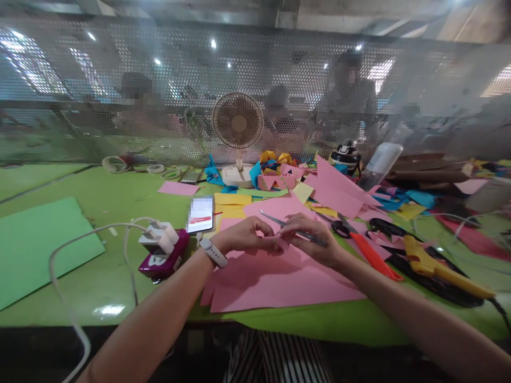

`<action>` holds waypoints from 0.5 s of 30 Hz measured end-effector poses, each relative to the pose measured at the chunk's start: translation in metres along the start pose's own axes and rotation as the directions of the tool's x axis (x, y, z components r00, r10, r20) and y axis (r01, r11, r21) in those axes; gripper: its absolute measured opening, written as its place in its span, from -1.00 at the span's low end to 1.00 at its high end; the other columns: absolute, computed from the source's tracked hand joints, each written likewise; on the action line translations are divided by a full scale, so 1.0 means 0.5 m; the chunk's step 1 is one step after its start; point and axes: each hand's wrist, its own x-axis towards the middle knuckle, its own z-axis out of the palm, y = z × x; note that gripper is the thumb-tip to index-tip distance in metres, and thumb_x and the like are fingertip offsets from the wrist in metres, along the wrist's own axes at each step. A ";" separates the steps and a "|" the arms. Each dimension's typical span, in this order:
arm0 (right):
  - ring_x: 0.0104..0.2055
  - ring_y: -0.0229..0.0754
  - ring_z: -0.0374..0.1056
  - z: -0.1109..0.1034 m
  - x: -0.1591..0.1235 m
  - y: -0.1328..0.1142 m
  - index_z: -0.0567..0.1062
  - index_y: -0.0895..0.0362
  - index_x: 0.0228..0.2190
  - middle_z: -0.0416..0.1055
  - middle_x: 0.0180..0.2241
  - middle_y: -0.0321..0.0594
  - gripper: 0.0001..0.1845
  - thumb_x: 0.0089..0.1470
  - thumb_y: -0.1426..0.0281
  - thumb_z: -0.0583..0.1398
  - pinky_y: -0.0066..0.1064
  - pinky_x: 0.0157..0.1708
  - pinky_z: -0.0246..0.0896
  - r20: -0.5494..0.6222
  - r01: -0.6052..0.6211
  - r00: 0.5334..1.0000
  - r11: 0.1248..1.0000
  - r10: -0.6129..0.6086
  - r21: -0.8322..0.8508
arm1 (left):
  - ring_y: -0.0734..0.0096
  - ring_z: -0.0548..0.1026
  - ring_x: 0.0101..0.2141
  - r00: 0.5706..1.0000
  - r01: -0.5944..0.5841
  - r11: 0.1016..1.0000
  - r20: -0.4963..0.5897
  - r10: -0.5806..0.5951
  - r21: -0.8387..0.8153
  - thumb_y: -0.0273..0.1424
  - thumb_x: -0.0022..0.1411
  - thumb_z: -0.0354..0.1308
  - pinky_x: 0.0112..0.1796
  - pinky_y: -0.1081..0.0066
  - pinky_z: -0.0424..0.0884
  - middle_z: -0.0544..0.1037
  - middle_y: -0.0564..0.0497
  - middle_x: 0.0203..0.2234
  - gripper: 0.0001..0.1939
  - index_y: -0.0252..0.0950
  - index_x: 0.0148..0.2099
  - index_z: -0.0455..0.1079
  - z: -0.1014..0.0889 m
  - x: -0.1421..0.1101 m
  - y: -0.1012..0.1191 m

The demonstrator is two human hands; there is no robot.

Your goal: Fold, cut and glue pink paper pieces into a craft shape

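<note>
My left hand (pixel 253 234), with a white watch on its wrist, is closed on a small folded piece of pink paper (pixel 282 243). Opposite it, my right hand (pixel 307 238) grips a slim grey pointed tool (pixel 272 218); its exact kind is unclear. The tool's tip points up and left, past the left fingers. My right fingertips meet the paper piece, and the contact point is partly hidden. Beneath both hands lie large pink sheets (pixel 255 290). Right of my right hand are black-handled scissors (pixel 341 229) and a red-orange handled tool (pixel 373 255).
A yellow glue gun (pixel 443 271) lies at the right. To the left stand a purple power adapter (pixel 163 260) with white plugs and cable, a lit phone (pixel 200 214) and a green sheet (pixel 43 244). A fan (pixel 238 122) and paper scraps line the back, before a perforated screen (pixel 171 69).
</note>
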 end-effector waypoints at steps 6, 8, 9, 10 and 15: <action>-0.27 -0.19 0.37 -0.010 0.004 0.003 0.54 0.06 -0.34 0.45 -0.35 -0.21 -0.89 0.00 0.42 0.23 -0.32 -0.24 0.28 -0.192 -0.149 0.970 0.989 0.150 0.017 | 0.37 0.44 -0.29 0.901 -0.224 0.970 -0.360 0.244 0.096 -0.20 -0.14 0.35 -0.36 0.47 0.33 0.48 -0.04 -0.18 -0.43 -0.18 -0.02 0.40 -0.009 0.005 -0.001; -0.34 -0.22 0.36 -0.015 0.006 0.019 0.53 0.07 -0.34 0.45 -0.38 -0.24 -0.89 0.00 0.39 0.23 -0.35 -0.29 0.27 -0.345 -0.231 0.909 0.972 0.234 0.049 | 0.29 0.39 -0.12 0.716 -0.273 0.953 -0.633 0.294 0.135 -0.21 -0.04 0.30 -0.19 0.41 0.30 0.44 -0.07 -0.09 -0.47 -0.21 0.01 0.36 -0.016 0.012 -0.006; -0.35 -0.24 0.36 -0.018 0.007 0.029 0.52 0.07 -0.33 0.45 -0.38 -0.26 -0.87 0.00 0.37 0.23 -0.36 -0.30 0.26 -0.412 -0.265 0.869 0.961 0.275 0.081 | 0.30 0.39 -0.12 0.617 -0.276 0.952 -0.735 0.279 0.130 -0.21 0.04 0.24 -0.17 0.40 0.29 0.45 -0.08 -0.13 -0.56 -0.24 -0.02 0.37 -0.019 0.017 -0.010; -0.35 -0.24 0.35 -0.020 0.008 0.040 0.51 0.07 -0.31 0.45 -0.38 -0.27 -0.85 -0.01 0.35 0.24 -0.37 -0.30 0.26 -0.464 -0.287 0.830 0.951 0.309 0.118 | 0.32 0.41 -0.17 0.546 -0.282 0.954 -0.800 0.250 0.105 -0.20 0.11 0.18 -0.18 0.40 0.29 0.48 -0.07 -0.20 -0.64 -0.27 -0.08 0.40 -0.021 0.021 -0.014; -0.34 -0.26 0.33 -0.023 0.012 0.070 0.50 0.07 -0.30 0.44 -0.38 -0.29 -0.80 -0.05 0.31 0.26 -0.40 -0.29 0.24 -0.527 -0.272 0.770 0.932 0.361 0.241 | 0.39 0.45 -0.41 0.825 -0.274 0.899 -0.564 0.038 -0.341 -0.12 0.18 0.07 -0.29 0.38 0.34 0.52 -0.07 -0.47 -0.62 -0.35 -0.34 0.49 -0.002 0.038 -0.030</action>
